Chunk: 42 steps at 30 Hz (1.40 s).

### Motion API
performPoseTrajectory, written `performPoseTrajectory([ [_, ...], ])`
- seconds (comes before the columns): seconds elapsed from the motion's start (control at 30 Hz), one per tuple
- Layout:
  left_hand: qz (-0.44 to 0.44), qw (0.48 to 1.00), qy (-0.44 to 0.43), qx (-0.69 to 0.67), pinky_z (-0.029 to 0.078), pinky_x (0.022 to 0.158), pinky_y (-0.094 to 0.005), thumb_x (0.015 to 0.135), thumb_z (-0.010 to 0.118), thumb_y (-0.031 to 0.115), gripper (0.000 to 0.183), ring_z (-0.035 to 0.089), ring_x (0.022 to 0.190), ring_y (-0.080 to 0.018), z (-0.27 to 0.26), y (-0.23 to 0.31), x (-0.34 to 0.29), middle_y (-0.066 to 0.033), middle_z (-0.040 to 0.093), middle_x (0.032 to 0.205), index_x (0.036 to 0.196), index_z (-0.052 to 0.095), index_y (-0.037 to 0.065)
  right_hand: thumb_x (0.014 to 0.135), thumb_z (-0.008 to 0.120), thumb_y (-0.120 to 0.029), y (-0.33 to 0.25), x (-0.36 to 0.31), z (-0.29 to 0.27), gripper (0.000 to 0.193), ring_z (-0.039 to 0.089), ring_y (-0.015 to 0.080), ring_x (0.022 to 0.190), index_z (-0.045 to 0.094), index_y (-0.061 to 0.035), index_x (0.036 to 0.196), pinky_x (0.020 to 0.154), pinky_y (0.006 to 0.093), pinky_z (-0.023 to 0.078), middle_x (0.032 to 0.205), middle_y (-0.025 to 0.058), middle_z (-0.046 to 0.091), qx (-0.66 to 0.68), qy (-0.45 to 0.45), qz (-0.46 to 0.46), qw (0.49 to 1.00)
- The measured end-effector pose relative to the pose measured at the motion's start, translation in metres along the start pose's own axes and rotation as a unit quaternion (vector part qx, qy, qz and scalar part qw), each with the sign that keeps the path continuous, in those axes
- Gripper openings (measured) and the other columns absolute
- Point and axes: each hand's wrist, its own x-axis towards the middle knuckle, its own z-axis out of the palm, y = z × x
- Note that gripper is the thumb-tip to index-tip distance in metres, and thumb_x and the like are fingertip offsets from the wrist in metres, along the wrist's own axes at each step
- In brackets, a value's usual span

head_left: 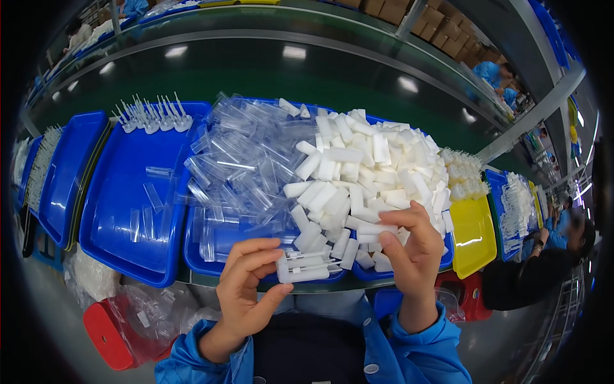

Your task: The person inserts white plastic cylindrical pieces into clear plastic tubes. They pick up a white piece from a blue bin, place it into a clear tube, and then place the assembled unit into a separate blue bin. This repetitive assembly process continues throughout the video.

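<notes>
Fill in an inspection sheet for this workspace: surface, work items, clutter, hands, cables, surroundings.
Surface: blue tray beside a green belt; yellow tray farther right.
Work items: clear plastic pieces heaped left of a white block pile.
Clutter: clear bags by a red stool, below the trays.
Left hand: holds a white-based part with thin rods.
Right hand: pinches at least one white block.
Cables: nothing seen.
Surroundings: cardboard boxes; people in blue.

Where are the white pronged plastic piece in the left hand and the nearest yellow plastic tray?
White pronged plastic piece [283,269]: head view, its base.
Yellow plastic tray [474,233]: head view, its bare bottom.
</notes>
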Motion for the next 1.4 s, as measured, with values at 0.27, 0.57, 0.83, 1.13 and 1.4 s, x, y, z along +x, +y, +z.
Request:
performPoseTrajectory([
  [0.27, 0.011, 0.999, 0.001, -0.052, 0.053, 0.094, -0.0374, 0.076, 0.068, -0.013, 0.044, 0.056, 0.114, -0.0288, 0.004, -0.002, -0.001, -0.0236, 0.047, 0.126, 0.117, 0.050, -0.008, 0.075, 0.072, -0.002, -0.002, -0.021, 0.005, 0.015, 0.064, 0.0128, 0.088, 0.066, -0.0060, 0.089, 0.112, 0.0513, 0.012, 0.092, 0.0058, 0.071, 0.212, -0.018, 0.127, 0.969],
  [0.57, 0.001, 0.999, -0.013, -0.049, 0.055, 0.093, -0.0378, 0.074, 0.073, -0.012, 0.042, 0.058, 0.113, -0.0287, 0.009, -0.003, -0.004, -0.0222, 0.050, 0.123, 0.112, 0.056, -0.007, 0.073, 0.075, -0.003, -0.012, -0.024, 0.014, 0.021, 0.064, 0.0117, 0.087, 0.070, -0.0072, 0.093, 0.113, 0.0526, 0.012, 0.097, 0.0037, 0.070, 0.187, -0.066, 0.083, 0.977],
  [0.83, -0.013, 0.999, -0.020, -0.044, 0.057, 0.090, -0.0355, 0.072, 0.076, -0.009, 0.041, 0.063, 0.105, -0.0266, 0.010, 0.003, -0.002, -0.0211, 0.056, 0.117, 0.110, 0.060, -0.006, 0.073, 0.075, -0.005, -0.021, -0.025, 0.029, 0.015, 0.068, 0.0178, 0.085, 0.071, -0.0077, 0.088, 0.114, 0.0560, 0.013, 0.089, 0.0071, 0.072, 0.066, -0.052, -0.093, 0.992],
  [1.13, 0.043, 0.990, -0.054, 0.126, 0.056, 0.086, -0.0334, 0.073, 0.077, -0.002, 0.045, 0.063, 0.102, -0.0278, -0.004, 0.003, -0.002, -0.0225, 0.053, 0.120, 0.112, 0.057, -0.007, 0.074, 0.073, -0.010, -0.006, 0.003, 0.007, 0.018, 0.067, 0.0178, 0.081, 0.070, -0.0065, 0.091, 0.111, 0.0532, 0.022, 0.086, 0.0060, 0.070, -0.038, -0.023, -0.100, 0.994],
  [1.4, 0.014, 0.999, 0.018, -0.026, 0.058, 0.084, -0.0339, 0.077, 0.070, -0.007, 0.037, 0.061, 0.104, -0.0269, 0.001, 0.003, 0.001, -0.0225, 0.049, 0.123, 0.112, 0.058, -0.009, 0.078, 0.070, -0.020, 0.020, 0.023, 0.025, 0.044, 0.059, 0.0216, 0.083, 0.058, -0.0058, 0.117, 0.094, 0.0458, 0.027, 0.087, 0.0063, 0.061, -0.296, -0.064, -0.062, 0.951],
])
